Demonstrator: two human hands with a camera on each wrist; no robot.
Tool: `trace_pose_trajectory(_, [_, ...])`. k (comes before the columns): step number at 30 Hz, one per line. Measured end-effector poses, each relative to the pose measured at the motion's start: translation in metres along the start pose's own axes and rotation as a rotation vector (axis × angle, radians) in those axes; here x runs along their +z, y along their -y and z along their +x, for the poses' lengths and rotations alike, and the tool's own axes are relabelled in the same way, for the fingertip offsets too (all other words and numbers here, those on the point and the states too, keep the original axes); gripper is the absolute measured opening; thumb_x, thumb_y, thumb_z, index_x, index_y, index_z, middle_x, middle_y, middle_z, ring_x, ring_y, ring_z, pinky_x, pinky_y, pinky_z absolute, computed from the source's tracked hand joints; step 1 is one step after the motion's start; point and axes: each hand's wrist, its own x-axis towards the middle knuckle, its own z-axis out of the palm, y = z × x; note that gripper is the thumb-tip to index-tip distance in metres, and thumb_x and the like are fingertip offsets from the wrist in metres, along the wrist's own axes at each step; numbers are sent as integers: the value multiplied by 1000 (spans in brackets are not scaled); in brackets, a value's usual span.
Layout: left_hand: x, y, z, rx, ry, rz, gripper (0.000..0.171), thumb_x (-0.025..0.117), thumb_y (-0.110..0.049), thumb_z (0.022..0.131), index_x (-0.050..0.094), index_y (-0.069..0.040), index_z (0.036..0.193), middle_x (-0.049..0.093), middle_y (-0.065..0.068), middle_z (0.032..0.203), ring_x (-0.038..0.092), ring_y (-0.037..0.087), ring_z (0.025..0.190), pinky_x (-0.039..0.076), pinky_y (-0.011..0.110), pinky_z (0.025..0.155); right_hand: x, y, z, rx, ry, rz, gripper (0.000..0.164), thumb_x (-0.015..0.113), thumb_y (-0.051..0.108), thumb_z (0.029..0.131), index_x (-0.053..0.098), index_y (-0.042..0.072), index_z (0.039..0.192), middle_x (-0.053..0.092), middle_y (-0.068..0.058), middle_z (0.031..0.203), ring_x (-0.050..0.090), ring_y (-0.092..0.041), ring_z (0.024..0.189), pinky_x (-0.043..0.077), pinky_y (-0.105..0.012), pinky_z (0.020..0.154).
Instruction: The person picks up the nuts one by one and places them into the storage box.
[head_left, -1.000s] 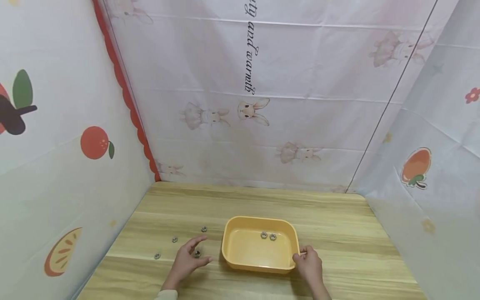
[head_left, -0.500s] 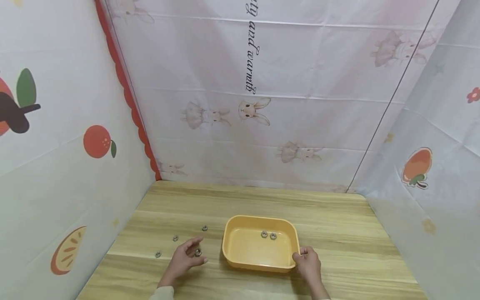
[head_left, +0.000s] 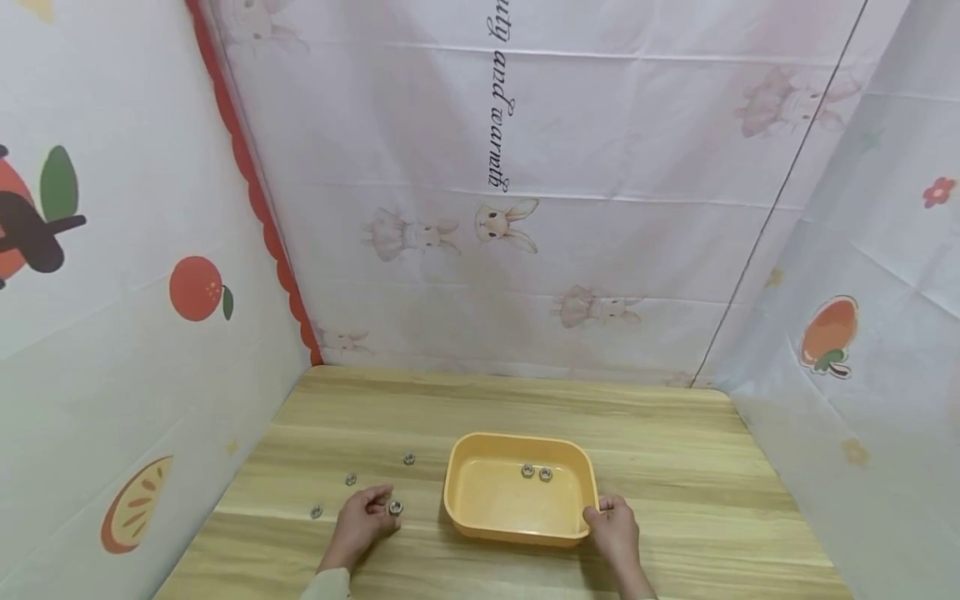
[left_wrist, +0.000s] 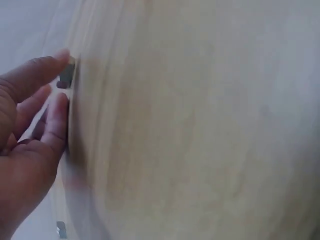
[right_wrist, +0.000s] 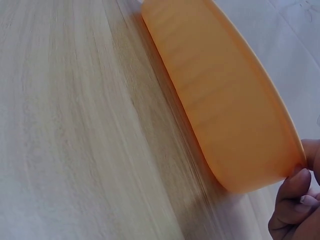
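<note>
Pale printed sheets (head_left: 637, 167) surround the wood-grain counter (head_left: 690, 467). Toward the lower left of the frame, the left hand (head_left: 358, 523) has its grip slightly spread around a metal nut (head_left: 395, 507); at lower centre-right, the right hand (head_left: 617, 533) pinches the rim of a yellow tray (head_left: 487, 504) holding two nuts (head_left: 528, 471).
</note>
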Motion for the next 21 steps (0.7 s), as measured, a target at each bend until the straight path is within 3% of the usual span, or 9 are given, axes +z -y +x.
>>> trace_pose_trajectory(5, [3, 1, 5, -3, -26, 81, 58, 83, 0, 57, 62, 5, 111, 57, 6, 87, 53, 18, 77, 48, 26, 65, 1, 0, 3, -8, 9, -14, 17, 58, 8, 75, 51, -3, 86, 50, -5, 65, 46, -17, 55, 39, -27, 46])
trace_pose_trajectory(9, [7, 1, 7, 44, -62, 161, 43, 84, -3, 59, 68, 1, 100, 58, 3, 80, 53, 16, 72, 46, 29, 63, 1, -1, 4, -19, 8, -34, 16, 57, 7, 75, 50, -3, 86, 50, -5, 64, 45, -16, 53, 38, -27, 45])
trace_pose_trajectory(12, [8, 1, 5, 43, -81, 178, 33, 82, -5, 61, 70, -3, 92, 58, 2, 78, 52, 16, 71, 44, 30, 63, 2, -2, 4, -29, -2, -44, 16, 58, 7, 75, 49, -2, 84, 50, -4, 63, 45, -16, 53, 38, -27, 45])
trace_pose_trajectory(16, [7, 0, 1, 24, -75, 124, 29, 80, -5, 64, 67, -2, 90, 58, 3, 80, 55, 16, 72, 47, 29, 64, 4, -2, 3, -36, -15, -43, 14, 57, 6, 74, 49, -1, 82, 48, -3, 61, 44, -15, 52, 36, -26, 44])
trace_pose_trajectory(21, [3, 4, -2, -16, -75, -17, 34, 77, 3, 64, 64, 1, 96, 62, 6, 85, 60, 18, 77, 52, 26, 65, 4, -2, 1, -29, -21, -50, 13, 57, 6, 73, 48, 0, 82, 47, -3, 61, 43, -15, 52, 35, -26, 43])
